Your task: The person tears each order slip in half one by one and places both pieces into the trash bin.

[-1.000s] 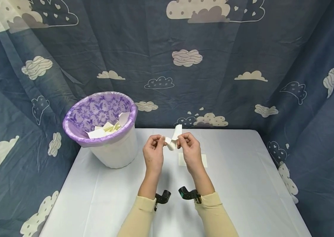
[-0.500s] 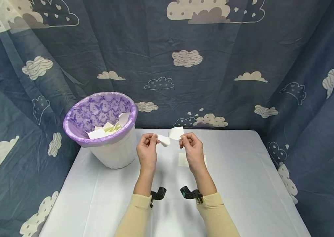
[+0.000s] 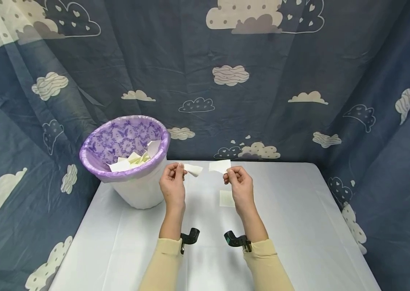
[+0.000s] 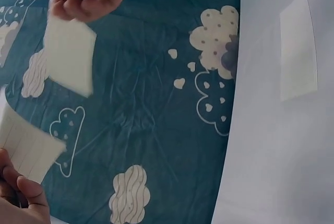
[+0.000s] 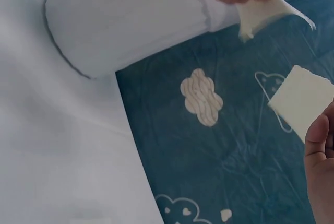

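Note:
My left hand (image 3: 173,184) pinches a small torn piece of cream paper (image 3: 193,169) between thumb and fingers, close to the bin's right side. Faint ruled lines cross this left piece (image 4: 28,143) in the left wrist view. Opposite it, my right hand (image 3: 241,185) pinches another piece of paper (image 3: 220,166) by its lower right corner. That right piece (image 5: 302,98) looks flat and nearly square in the right wrist view. A gap separates the two pieces, both held up over the table. Below them a pale paper sheet (image 3: 227,198) lies flat, partly covered by my right hand.
A white bin (image 3: 137,193) with a purple butterfly-patterned liner (image 3: 123,135) stands at the table's back left. Several paper scraps (image 3: 129,162) lie inside it. The white table (image 3: 292,226) ends at a dark blue cloud-print curtain (image 3: 270,81).
The strip of paper held between both hands has come apart into two pieces. My left hand has moved left toward the bin with one piece; my right hand has shifted slightly right with the other.

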Available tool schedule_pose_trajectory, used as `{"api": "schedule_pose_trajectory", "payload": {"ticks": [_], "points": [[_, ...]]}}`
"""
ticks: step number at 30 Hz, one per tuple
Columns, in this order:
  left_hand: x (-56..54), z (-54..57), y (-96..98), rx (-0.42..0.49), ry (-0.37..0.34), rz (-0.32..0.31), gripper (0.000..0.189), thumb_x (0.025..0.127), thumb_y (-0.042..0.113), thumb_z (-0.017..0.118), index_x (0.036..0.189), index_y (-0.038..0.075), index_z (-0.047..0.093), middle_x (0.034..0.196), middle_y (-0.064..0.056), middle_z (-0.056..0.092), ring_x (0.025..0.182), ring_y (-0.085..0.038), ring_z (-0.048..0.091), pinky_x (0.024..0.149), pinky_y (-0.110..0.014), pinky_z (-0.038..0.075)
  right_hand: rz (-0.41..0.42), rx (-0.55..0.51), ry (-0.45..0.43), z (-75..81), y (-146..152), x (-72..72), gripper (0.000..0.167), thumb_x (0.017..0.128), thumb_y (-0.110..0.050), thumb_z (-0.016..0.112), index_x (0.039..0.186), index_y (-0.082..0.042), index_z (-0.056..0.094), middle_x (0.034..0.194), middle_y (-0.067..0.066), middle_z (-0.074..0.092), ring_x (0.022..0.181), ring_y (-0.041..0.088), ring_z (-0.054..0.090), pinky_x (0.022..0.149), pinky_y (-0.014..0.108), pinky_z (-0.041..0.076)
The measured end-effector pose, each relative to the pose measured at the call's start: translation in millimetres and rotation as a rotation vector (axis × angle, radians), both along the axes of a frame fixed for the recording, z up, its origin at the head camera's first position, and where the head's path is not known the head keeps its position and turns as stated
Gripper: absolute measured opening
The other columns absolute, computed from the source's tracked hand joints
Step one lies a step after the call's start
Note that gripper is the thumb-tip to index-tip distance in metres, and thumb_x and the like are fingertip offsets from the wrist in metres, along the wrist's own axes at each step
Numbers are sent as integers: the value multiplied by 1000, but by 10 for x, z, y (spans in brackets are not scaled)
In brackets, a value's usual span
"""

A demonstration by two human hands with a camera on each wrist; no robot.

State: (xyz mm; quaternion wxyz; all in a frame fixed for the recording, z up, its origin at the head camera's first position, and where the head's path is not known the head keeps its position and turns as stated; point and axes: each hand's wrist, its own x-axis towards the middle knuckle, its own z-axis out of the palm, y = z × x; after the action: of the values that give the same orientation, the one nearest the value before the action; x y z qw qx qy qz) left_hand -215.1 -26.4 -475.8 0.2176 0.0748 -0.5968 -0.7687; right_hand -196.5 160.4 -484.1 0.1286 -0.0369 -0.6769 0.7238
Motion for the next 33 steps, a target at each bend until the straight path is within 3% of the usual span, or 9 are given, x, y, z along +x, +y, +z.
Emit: {"api": "schedule_pose_trajectory", "payload": {"ticks": [12,19,26,33], "points": [[59,31,23,-24,28,-64,13,105,8,65,110,-5,64,83,6,63,78,-5,62,72,-17,49,-58,-51,1,-22,28,-24,13,106,-4,61,115,3,65,87,-5,66,82,8,67,77,18,57],[92,117,51,-115,118,-117,14,104,5,66,111,-7,64,87,-1,67,81,-6,66,78,-17,53,-76,-43,31,26,-39,-74,11,105,-2,62,113,3,67,87,-5,67,81,6,68,77,18,57],[164,353,-12,-190,263,-104,16,103,7,67,109,-8,64,89,-12,67,81,-6,66,77,-18,54,-40,-39,90,198,-212,-190,10,105,-2,61,112,4,67,87,-5,66,81,7,68,77,18,57],[162,635,-174,-219,368,15,19,104,6,67,109,-12,63,91,-1,66,81,-6,65,81,-19,56,45,-61,171,447,-501,-383,10,105,0,61,112,5,66,87,-3,65,81,7,68,77,19,57]]}}
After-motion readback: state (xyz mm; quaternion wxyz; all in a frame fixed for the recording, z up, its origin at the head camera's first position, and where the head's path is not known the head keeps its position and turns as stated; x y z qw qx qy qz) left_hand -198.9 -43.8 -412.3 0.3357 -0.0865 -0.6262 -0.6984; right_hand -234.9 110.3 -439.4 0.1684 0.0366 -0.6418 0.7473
